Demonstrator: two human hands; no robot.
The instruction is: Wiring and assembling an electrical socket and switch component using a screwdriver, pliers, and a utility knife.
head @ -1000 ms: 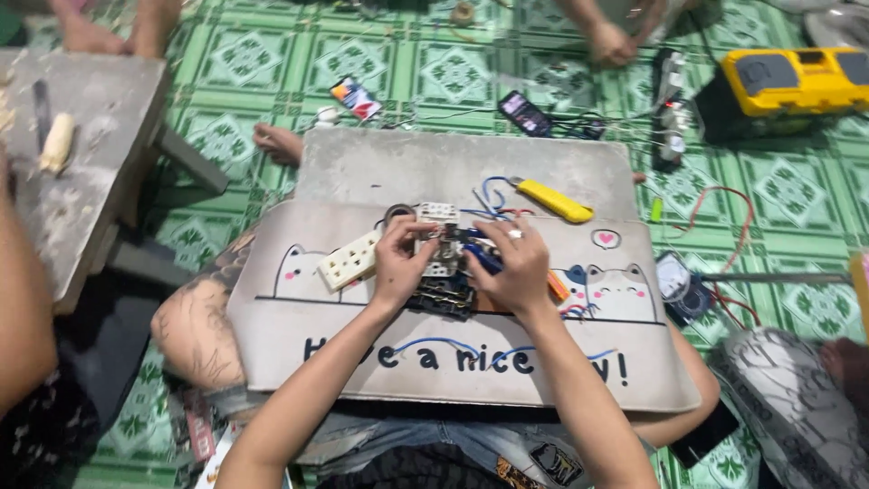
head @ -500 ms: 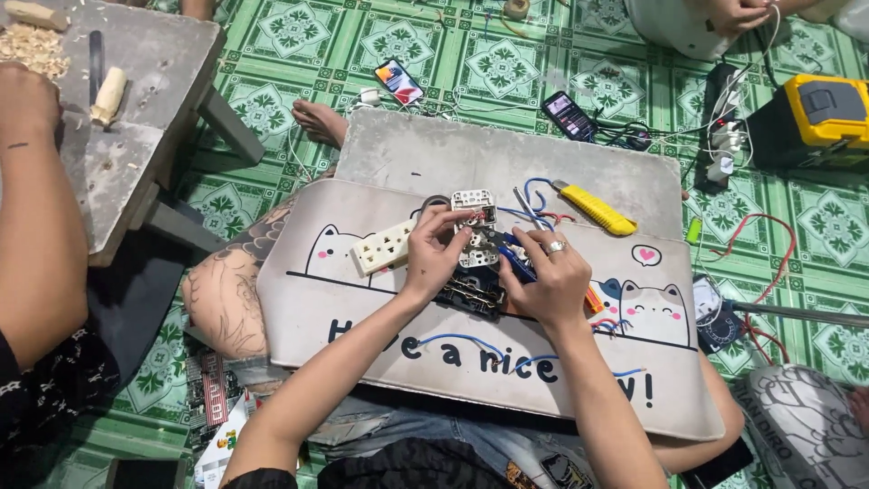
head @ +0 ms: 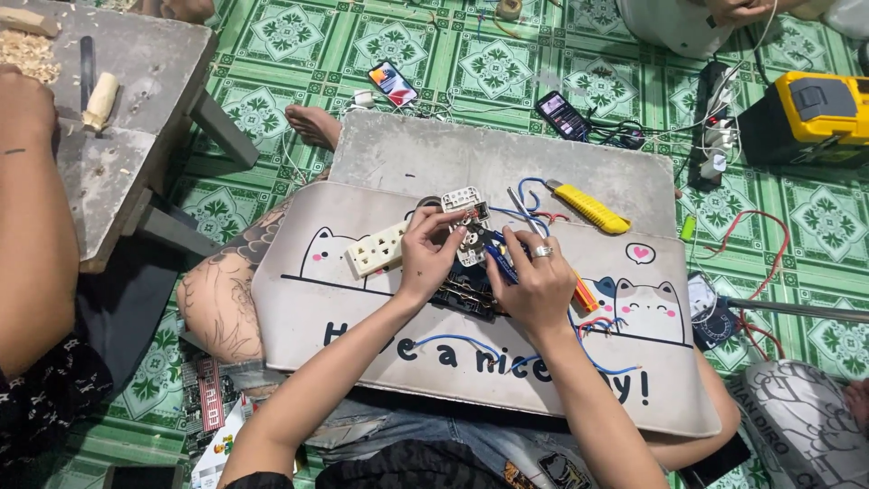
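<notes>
Fingers of our left hand [head: 425,258] are closed around a small white socket module [head: 469,237], pinching it from its left edge, while our right hand [head: 534,279] curls shut on a blue-handled tool [head: 501,261] whose tip points up and left into that module. From the head view, the module sits between the two hands on the grey cat-print mat [head: 362,317], just above a dark housing [head: 466,294]; it lies up and to the right of our left fingertips, and the tool's long axis runs diagonally from our right palm toward it. Our left hand is the nearer, touching it. A cream outlet strip [head: 380,247] lies just left, a yellow utility knife [head: 590,206] well to the upper right. Against the earlier frame, both hands keep the same grip; only the camera has shifted, so the mat sits lower and more to the right.
</notes>
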